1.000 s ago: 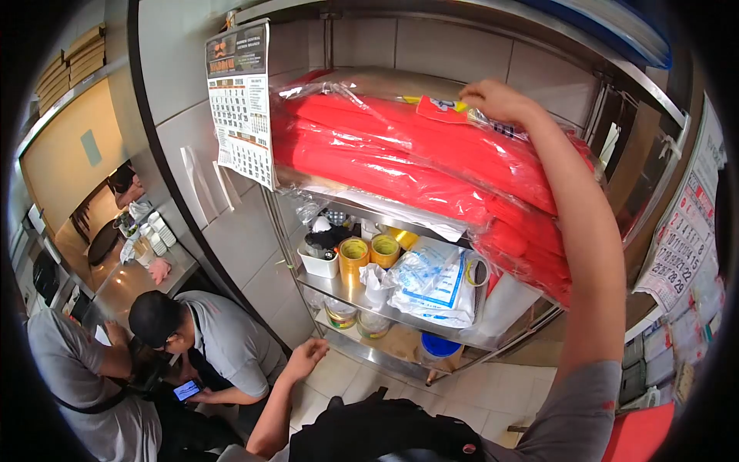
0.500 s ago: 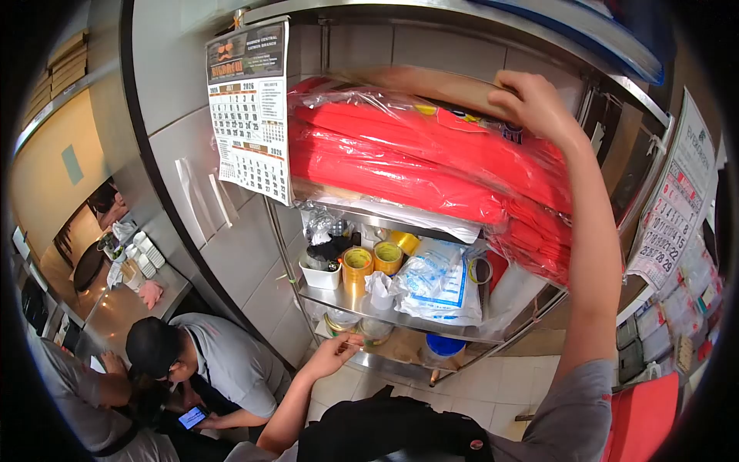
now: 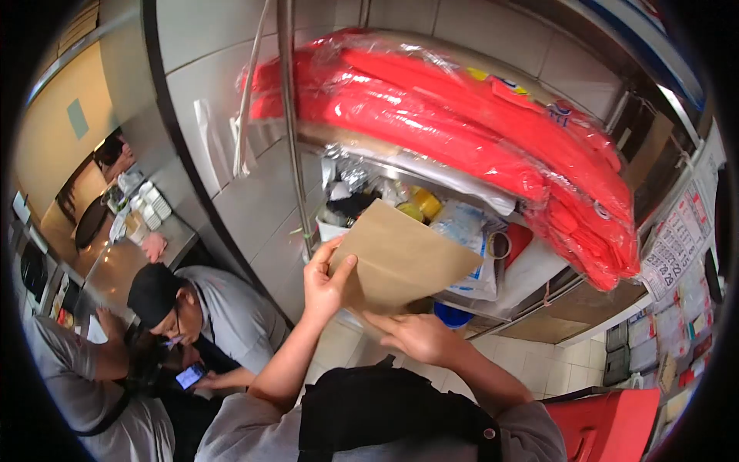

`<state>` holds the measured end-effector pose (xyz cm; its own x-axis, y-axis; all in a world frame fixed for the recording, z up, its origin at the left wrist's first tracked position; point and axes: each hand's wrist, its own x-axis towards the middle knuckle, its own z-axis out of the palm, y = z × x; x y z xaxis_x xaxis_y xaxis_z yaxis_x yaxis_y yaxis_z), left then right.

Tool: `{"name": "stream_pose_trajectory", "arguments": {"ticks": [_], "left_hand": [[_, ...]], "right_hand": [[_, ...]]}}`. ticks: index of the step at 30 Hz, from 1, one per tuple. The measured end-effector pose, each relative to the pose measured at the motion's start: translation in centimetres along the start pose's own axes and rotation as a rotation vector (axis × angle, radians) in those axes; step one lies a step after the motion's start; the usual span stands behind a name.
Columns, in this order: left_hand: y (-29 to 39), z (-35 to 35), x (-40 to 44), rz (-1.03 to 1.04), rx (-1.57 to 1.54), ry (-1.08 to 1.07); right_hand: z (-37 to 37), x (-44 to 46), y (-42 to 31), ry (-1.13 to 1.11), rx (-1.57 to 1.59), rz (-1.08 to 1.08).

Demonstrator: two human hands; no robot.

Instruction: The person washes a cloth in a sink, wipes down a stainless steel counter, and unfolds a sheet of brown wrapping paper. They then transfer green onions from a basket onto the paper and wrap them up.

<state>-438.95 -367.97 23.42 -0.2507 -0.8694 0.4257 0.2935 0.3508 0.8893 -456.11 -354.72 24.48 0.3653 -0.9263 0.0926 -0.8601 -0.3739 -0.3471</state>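
Two hands met at the brown paper piece [image 3: 408, 262], which was held up in front of the metal rack [image 3: 289, 115], clear of its shelves. The left hand [image 3: 327, 281] was clamped on the paper's left side, thumb on the near face and fingers behind. The right hand [image 3: 419, 335] was loosely open, its fingers stretched out along the lower edge, seemingly touching rather than gripping. As far as could be judged, picking up the paper was done and the handling was at an early stage; it looked broad and fairly flat, and no filling or closing of it showed. How much was left could not be told. On the upper shelf, the red bundles [image 3: 400, 92] lay in clear wrap, apart from both hands. Much was hard to make out: the paper covered part of the lower shelf's load, leaving a yellow tape roll [image 3: 426, 202] and a blue and white packet [image 3: 462, 219] only partly in sight, while the blue lid [image 3: 452, 314] was partly hidden below it. The right fingertips were blurred, and whether the paper was a single sheet or a flat bag was unclear. To the left, a person in a dark cap [image 3: 223, 316] bent near a lit phone [image 3: 191, 375], whose screen was unreadable, and another person [image 3: 85, 377] was cut off by the dark rim of the view.
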Motion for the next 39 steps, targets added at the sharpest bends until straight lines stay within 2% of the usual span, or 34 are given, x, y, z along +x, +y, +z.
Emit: {"name": "stream_pose_trajectory", "arguments": {"ticks": [2, 4, 5, 8, 9, 10, 11, 13, 16, 18, 19, 22, 24, 26, 28, 30, 31, 33, 37, 39], "left_hand": [[-1.1, -3.0, -0.9, -0.080, 0.031, 0.015], [-0.9, -6.4, -2.1, -0.154, 0.615, -0.208], [-1.8, -8.1, -3.1, -0.190, 0.687, -0.246], [-5.2, -11.5, -6.5, -0.279, 0.787, -0.292], [-5.5, -11.9, -7.3, -0.282, 0.793, -0.270], [-6.0, -12.2, -8.0, -0.284, 0.798, -0.250], [-6.6, -12.6, -8.5, -0.325, 0.865, -0.261], [-7.0, -12.6, -9.2, -0.315, 0.869, -0.265], [-6.7, -11.7, -9.6, -0.336, 0.790, -0.250], [-6.3, -11.1, -9.5, -0.368, 0.743, -0.264], [-6.1, -10.8, -9.6, -0.273, 0.739, -0.266], [-6.5, -10.9, -9.9, -0.366, 0.707, -0.267], [-6.5, -11.3, -9.9, -0.405, 0.719, -0.273], [-6.6, -11.6, -10.0, -0.372, 0.675, -0.233], [-6.9, -12.4, -9.9, -0.387, 0.689, -0.238], [-7.1, -13.0, -9.7, -0.359, 0.676, -0.233], [-7.0, -13.1, -9.5, -0.360, 0.677, -0.233], [-6.7, -13.4, -8.9, -0.391, 0.694, -0.217], [-7.5, -13.9, -8.3, -0.389, 0.699, -0.194], [-8.1, -14.3, -8.3, -0.468, 0.676, -0.207]], "right_hand": [[3.7, 0.1, 3.0, -0.191, 0.220, -0.171], [3.7, 0.8, 5.1, -0.269, 0.346, -0.010], [0.6, 1.8, 4.0, -0.358, 0.398, 0.215], [0.7, 5.4, 8.4, -0.119, 0.348, 0.027], [0.6, 7.5, 9.0, -0.076, 0.354, 0.078], [1.1, 10.0, 10.0, 0.017, 0.245, 0.037], [0.2, 12.5, 9.1, -0.009, 0.273, 0.153], [4.2, 18.3, 11.6, 0.191, 0.362, 0.032], [9.1, 26.7, 13.1, 0.153, 0.291, 0.041], [12.9, 31.4, 15.2, 0.207, 0.112, -0.031], [13.6, 32.7, 15.9, 0.206, 0.116, -0.035], [14.9, 35.9, 17.4, 0.150, 0.183, 0.081], [15.7, 37.0, 19.3, 0.063, 0.095, 0.226], [15.9, 37.6, 20.2, 0.004, 0.013, 0.236], [15.9, 37.9, 20.8, -0.199, -0.108, 0.167], [18.1, 39.4, 22.2, -0.226, -0.133, 0.214], [19.6, 40.2, 23.2, -0.170, -0.118, 0.335], [17.0, 39.7, 20.2, -0.124, -0.012, 0.609], [13.9, 39.1, 16.9, -0.275, -0.089, 0.632], [13.2, 39.3, 15.8, -0.283, -0.090, 0.651]]}}
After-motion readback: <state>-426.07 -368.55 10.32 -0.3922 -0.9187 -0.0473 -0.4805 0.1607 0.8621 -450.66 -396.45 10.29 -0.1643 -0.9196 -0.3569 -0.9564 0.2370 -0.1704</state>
